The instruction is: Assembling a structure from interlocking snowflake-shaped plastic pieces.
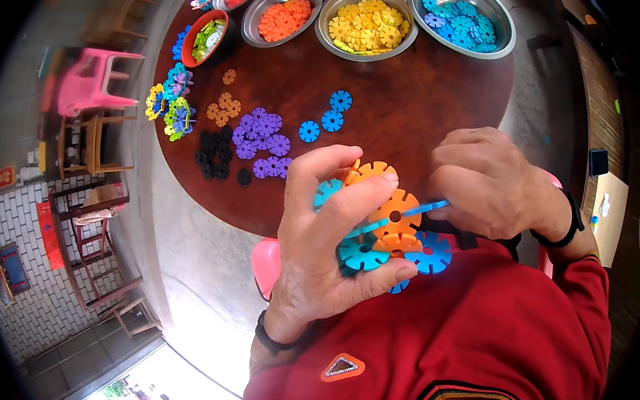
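My left hand (309, 232) is wrapped round a cluster of interlocking notched discs (398, 218), orange, teal and blue, held above my lap at the table's near edge. Its fingers lie over the upper discs and the thumb presses from below. My right hand (486, 182) is closed at the cluster's right side, its fingertips on a blue disc (431, 209) seen edge-on that meets the orange one. How far that disc is slotted in is hidden. Beyond my hands, three loose blue discs (332, 120) lie on the table.
The round brown table (407, 95) carries purple discs (262, 132), black discs (213, 153) and brown discs (224, 109). Along its far side stand metal bowls of orange (250, 28), yellow (323, 35) and blue discs (420, 30), and a red bowl (188, 49). Finished disc flowers (178, 118) sit at the left edge.
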Motion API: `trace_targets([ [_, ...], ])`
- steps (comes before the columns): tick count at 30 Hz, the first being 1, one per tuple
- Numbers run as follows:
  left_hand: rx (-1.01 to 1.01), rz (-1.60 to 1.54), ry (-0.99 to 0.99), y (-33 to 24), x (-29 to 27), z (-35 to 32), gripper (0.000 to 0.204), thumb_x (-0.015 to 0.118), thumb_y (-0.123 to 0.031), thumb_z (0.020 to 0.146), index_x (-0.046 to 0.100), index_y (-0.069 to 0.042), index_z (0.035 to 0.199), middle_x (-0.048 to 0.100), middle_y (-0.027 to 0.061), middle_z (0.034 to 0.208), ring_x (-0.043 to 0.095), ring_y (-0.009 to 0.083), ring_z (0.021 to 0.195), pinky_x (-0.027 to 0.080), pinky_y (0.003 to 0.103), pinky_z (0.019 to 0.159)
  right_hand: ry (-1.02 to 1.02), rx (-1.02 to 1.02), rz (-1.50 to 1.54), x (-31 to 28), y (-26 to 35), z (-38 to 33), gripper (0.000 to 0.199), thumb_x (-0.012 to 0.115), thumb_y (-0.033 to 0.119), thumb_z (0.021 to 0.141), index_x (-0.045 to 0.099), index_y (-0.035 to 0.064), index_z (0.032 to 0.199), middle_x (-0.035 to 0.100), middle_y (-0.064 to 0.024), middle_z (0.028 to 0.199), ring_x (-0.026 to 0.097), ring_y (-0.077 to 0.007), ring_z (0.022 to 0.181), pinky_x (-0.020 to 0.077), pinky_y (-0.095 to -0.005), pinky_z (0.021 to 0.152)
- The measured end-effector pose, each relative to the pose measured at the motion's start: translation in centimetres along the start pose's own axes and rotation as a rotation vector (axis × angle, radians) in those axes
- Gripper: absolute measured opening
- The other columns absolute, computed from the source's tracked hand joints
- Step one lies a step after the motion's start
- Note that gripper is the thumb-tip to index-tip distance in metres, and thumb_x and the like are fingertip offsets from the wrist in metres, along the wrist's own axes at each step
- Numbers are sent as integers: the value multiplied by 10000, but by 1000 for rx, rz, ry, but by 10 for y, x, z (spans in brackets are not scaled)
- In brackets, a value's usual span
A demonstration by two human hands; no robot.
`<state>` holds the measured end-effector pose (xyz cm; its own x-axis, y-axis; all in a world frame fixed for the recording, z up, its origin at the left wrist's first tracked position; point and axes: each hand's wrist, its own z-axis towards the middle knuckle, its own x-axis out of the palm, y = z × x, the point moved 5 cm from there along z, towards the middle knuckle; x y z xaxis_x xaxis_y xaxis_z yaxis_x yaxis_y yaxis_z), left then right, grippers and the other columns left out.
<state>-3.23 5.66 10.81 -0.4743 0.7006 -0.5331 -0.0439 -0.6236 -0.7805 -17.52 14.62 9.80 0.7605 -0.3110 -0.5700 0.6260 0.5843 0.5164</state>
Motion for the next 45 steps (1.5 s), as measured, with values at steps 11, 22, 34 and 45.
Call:
trace_targets([
  [11, -31, -276, -205, 27, -8, -18, 871, 801, -503, 621, 453, -52, 1280, 415, 155, 1248, 486, 268, 1087, 431, 382, 904, 11, -9, -61, 7, 9, 16, 314, 710, 102, 652, 401, 44, 656, 411, -83, 591, 479, -250, 483, 411, -349, 424],
  [22, -538, -640, -372, 60, -35, -53, 801, 789, -359, 687, 373, -29, 1286, 528, 145, 1168, 590, 241, 1055, 578, 340, 756, 217, 114, 19, 53, -35, 42, 168, 515, 121, 859, 573, 10, 970, 552, -112, 914, 591, -294, 831, 492, -390, 695],
  [34, -629, -738, -452, 59, -37, -50, 688, 729, -63, 650, 412, -62, 1261, 556, 110, 1074, 634, 212, 843, 559, 331, 753, 481, 357, -533, 100, -131, 22, 117, 516, 56, 828, 546, 28, 938, 472, -129, 1014, 580, -288, 905, 485, -407, 751],
  [45, -516, -718, -265, 54, -18, -36, 724, 685, 71, 620, 384, -60, 1266, 518, 96, 1116, 578, 192, 1004, 519, 335, 840, 449, 540, -348, 72, -127, 4, 173, 600, 41, 772, 511, 11, 917, 522, -145, 930, 574, -332, 902, 469, -426, 749],
])
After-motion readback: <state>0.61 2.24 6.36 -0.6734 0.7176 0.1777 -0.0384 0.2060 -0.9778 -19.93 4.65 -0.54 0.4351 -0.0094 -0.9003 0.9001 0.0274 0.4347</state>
